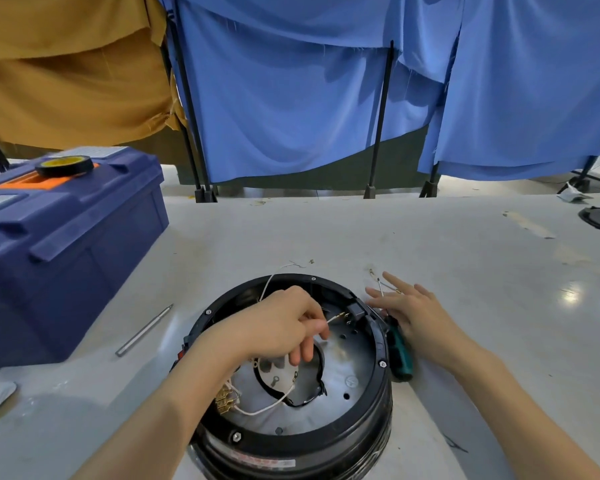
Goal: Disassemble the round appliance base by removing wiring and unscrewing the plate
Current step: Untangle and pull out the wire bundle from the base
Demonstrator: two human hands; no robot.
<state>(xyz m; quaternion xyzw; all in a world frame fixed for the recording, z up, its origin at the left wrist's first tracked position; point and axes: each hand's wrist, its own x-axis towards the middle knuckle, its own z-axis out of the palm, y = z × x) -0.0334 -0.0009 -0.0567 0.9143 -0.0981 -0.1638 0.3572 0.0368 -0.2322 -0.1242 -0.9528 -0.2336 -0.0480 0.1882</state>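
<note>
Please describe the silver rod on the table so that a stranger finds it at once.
Find the big blue toolbox on the left of the white table. Between it and the black round appliance base, a thin silver rod lies flat and slanted. Unlike the green-handled screwdriver at the base's other side, it has no handle.

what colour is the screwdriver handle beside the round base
The screwdriver handle is teal green with black, lying beside the round base; seen in the head view.

The red-printed label [262, 463] on the round base [361, 441] is too blurred to read.
</note>
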